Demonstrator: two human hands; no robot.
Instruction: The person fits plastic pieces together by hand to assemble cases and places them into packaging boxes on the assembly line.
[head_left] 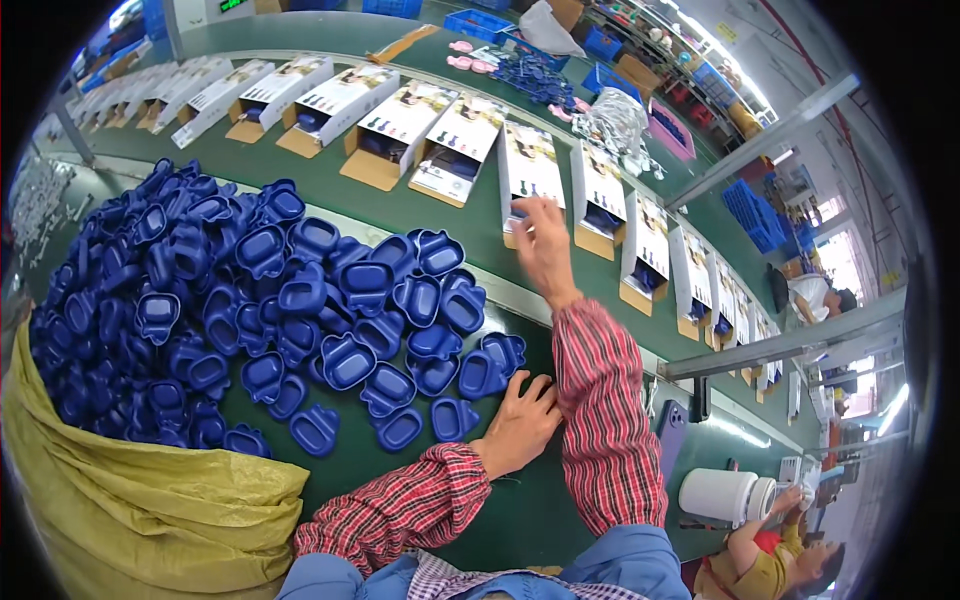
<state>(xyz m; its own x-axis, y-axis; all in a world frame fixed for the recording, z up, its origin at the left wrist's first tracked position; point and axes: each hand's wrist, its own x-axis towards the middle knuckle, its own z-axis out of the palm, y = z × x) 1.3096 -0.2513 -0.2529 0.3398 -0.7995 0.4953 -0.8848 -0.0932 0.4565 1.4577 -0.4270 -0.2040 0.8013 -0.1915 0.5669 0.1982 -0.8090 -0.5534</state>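
Observation:
My right hand [545, 243] reaches over the conveyor to the open lower end of a white printed box [530, 165]. Its fingers are apart, bent toward the box flap, and I see nothing held in them. On the green table, my left hand [518, 428] lies palm down with its fingers apart, close to the right edge of a big heap of dark blue plastic pieces [365, 285]. Each piece is a shallow tray with a rounded rim. The nearest one, a loose blue piece [453, 418], sits just left of that hand. Beneath my left palm, all is hidden.
More open-ended boxes [403, 125] stand in a row along the green conveyor, several with dark blue contents. A yellow woven sack [130, 510] lies at lower left. On the right are a phone [672, 437], a white jar [717, 495] and a co-worker [770, 565].

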